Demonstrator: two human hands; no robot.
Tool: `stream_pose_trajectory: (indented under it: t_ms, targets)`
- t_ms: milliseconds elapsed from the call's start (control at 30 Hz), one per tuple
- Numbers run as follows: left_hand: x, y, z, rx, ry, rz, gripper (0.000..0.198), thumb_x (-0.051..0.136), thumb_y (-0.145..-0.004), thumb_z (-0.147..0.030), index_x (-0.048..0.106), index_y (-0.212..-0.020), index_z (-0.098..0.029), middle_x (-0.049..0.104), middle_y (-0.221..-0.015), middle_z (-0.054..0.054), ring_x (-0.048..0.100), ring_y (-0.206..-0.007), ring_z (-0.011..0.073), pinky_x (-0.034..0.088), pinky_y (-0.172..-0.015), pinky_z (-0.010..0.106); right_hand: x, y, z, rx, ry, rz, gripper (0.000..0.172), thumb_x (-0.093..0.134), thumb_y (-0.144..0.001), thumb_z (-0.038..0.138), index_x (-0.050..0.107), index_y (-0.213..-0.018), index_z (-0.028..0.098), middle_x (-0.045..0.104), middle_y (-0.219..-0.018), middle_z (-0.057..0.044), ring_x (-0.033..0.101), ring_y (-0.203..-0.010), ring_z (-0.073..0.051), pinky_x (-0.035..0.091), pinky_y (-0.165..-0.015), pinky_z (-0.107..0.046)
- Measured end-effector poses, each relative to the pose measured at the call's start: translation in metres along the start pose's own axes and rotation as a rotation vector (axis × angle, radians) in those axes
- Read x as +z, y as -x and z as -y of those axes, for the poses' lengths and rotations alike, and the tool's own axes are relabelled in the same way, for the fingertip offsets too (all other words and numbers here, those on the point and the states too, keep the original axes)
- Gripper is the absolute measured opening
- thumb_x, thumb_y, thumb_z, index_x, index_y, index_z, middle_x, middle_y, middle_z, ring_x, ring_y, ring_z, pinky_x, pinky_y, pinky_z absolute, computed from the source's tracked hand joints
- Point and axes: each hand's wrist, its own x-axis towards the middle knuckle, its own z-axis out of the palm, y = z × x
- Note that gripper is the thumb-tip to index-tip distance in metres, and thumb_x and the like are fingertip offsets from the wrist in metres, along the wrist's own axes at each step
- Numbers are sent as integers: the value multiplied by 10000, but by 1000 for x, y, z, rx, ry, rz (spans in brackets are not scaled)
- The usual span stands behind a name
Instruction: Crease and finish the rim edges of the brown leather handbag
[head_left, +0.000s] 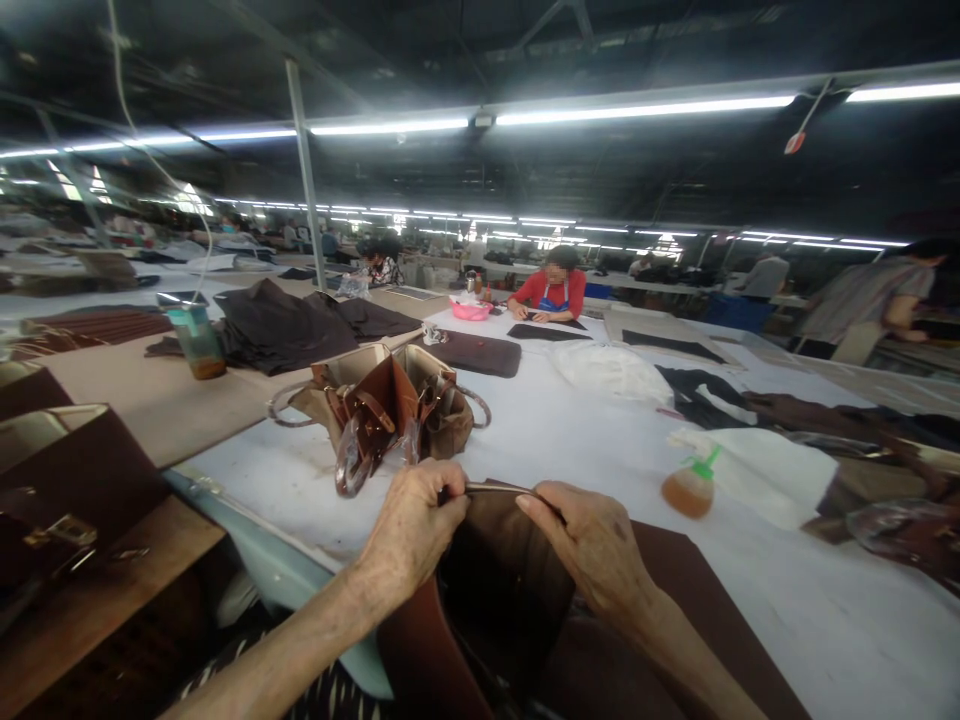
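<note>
A brown handbag (517, 575) with a dark lining stands with its mouth towards me at the table's near edge. My left hand (416, 520) pinches the far rim of its opening between thumb and fingers. On the same rim, a short way to the right, my right hand (589, 530) is closed with its thumb on top. The stretch of edge between both hands runs nearly straight. Just beyond my left hand sits a tan and brown handbag (386, 405) with its top spread wide and plastic-wrapped handles.
A glue bottle with a green nozzle (688, 487) stands to the right beside white sheeting (780, 470). At left are a teal-topped jar (196, 345), dark fabric pieces (289, 330) and more brown bags (82, 480). A co-worker in red (551, 290) leans on the far table.
</note>
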Motion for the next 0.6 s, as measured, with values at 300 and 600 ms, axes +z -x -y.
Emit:
stream_pose_trajectory:
  t_ms: [300,600]
  targets:
    - [2,2,-2,-3,18,-34,150,447,-665,-96,408,-534,-157,539,-649,-22,478,-640,105,329,-627,208,-3,-3,11,-133,169,-95,159,477,-883,261,613,-818,212,600,-713,-1,490,-647,-169,266,-660,-285]
    - [4,2,-2,-3,-18,-39,146,435,-654,-87,399,-532,-159,521,-634,-23,470,-632,107,322,-614,212,-19,-16,23,33,-132,162,302,448,-878,290,559,-621,178,532,-591,22,409,-550,-109,255,-568,-234]
